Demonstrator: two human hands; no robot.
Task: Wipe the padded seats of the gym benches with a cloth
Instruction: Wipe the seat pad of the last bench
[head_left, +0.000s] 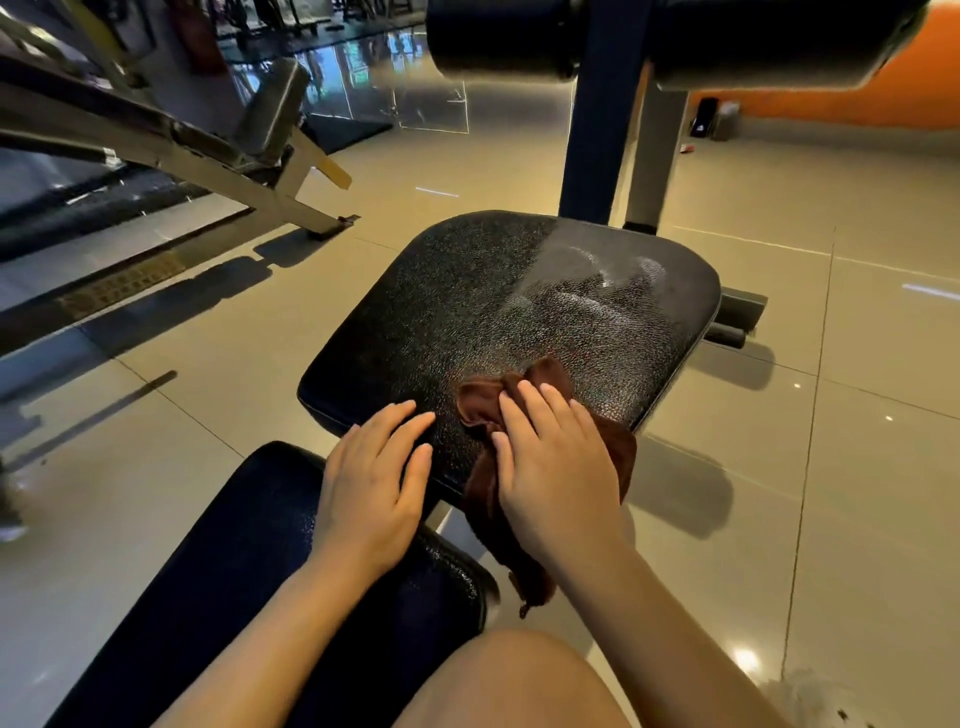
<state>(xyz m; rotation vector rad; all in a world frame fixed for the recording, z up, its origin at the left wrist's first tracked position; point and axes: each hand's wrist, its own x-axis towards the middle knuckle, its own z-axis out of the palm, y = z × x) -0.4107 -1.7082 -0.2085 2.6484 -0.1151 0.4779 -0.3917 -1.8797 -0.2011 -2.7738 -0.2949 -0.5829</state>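
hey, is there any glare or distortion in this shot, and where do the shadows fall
Head view: wide-angle bending curves the frame edges; pale sheen streaks the seat beyond the cloth under the right hand; the left hand rests bare; the glossy floor mirrors lights; bench shadows fall right.

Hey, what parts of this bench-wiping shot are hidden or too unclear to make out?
Head view only:
- Brown cloth: its middle is hidden under the right hand.
- Seat pad: near edge covered by both hands; left hand lies flat on it.
- Roller pads: cut off by the top edge.
- Small items by the orange wall: too small to identify.
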